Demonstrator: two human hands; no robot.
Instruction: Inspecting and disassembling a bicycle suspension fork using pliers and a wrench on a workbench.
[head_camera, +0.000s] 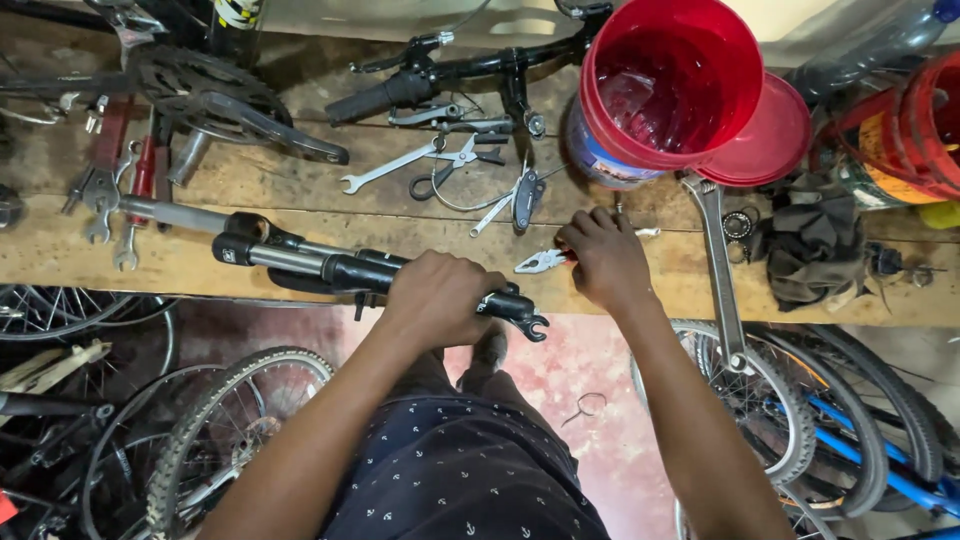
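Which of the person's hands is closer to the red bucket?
Right. The right hand lies just below the red bucket, by the pliers; the left hand grips the suspension fork, further left.

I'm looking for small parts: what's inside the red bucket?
The red bucket lies tipped toward the camera; its visible inside shows only bare red wall. The shaded bottom is too dark to tell.

Blue-white label (600, 160), perhaps, under red bucket (668, 85)

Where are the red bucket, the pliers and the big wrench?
Red bucket (612, 60), head view, on its left rim.
Pliers (538, 263), head view, on the metal jaws.
Big wrench (721, 270), head view, on the middle of its handle.
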